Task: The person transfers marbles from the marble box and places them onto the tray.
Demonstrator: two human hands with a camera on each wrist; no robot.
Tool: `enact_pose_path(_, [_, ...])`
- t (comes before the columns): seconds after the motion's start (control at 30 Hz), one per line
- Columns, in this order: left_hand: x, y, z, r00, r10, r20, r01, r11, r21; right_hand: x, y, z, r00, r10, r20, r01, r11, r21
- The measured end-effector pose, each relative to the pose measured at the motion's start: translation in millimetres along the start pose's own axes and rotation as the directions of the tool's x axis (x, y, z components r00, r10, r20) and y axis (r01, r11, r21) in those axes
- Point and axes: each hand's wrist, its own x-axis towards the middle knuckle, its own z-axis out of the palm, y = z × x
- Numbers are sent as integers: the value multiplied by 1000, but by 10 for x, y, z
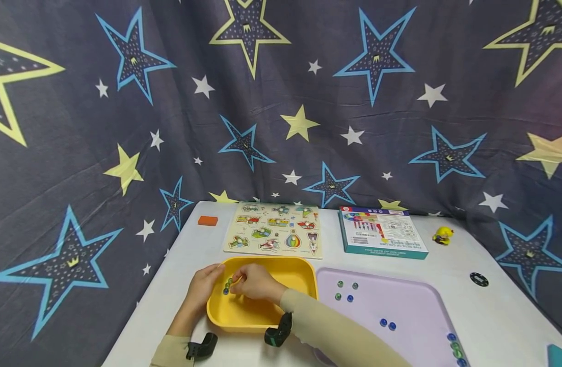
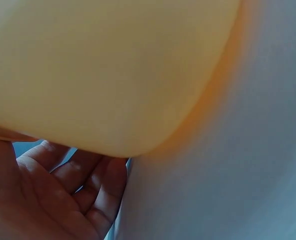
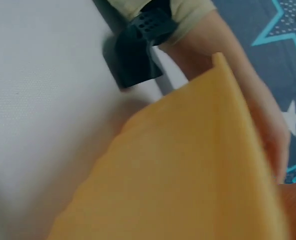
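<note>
My left hand [image 1: 201, 288] holds the left end of a yellow plastic tray [image 1: 262, 326]. In the left wrist view, the fingers [image 2: 105, 192] of that hand curl against the tray's outer side. Inside the tray, at its left end, a few glass marbles [image 1: 226, 291], green and blue, lie in a short line. Over the tray is my right hand [image 1: 258, 283], bent, with its fingertips right beside those marbles. Whether a marble sits between its fingertips is too small to tell. The right wrist view shows the tray wall [image 3: 188, 150] but hides the fingertips.
A lilac tray [image 1: 413, 300] with several green and blue marbles [image 1: 383, 322] stands to the right. Behind are a wooden picture puzzle [image 1: 273, 230], a boxed game [image 1: 381, 234] and an orange block [image 1: 208, 220]. A yellow figurine [image 1: 443, 235] and a black disc [image 1: 479, 279] lie at the right.
</note>
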Motion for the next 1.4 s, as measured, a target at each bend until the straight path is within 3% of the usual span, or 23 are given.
enact_pose_path(0.27, [-14, 20, 12, 999, 34, 3, -34, 999, -15, 78, -2, 173, 997, -53, -52, 48, 995, -93])
enact_pose_path(0.53, [-22, 35, -11, 999, 36, -8, -36, 999, 25, 135, 13, 276, 991, -102, -87, 79, 968, -239])
enact_pose_path(0.8, [-118, 195, -30, 1000, 20, 18, -20, 1000, -10, 142, -8, 311, 985, -146, -93, 107, 935, -340])
enact_pose_path(1.0, [-54, 103, -20, 1000, 17, 10, -16, 1000, -13, 149, 8, 297, 987, -145, -64, 115, 933, -340])
enact_pose_path(1.2, [0, -7, -9, 999, 32, -23, -32, 999, 26, 78, -50, 164, 990, -127, -60, 108, 960, -257])
enact_pose_path(1.4, [2, -12, -17, 1000, 14, -17, -14, 1000, 14, -208, -175, -172, 963, -246, -113, 222, 957, -189])
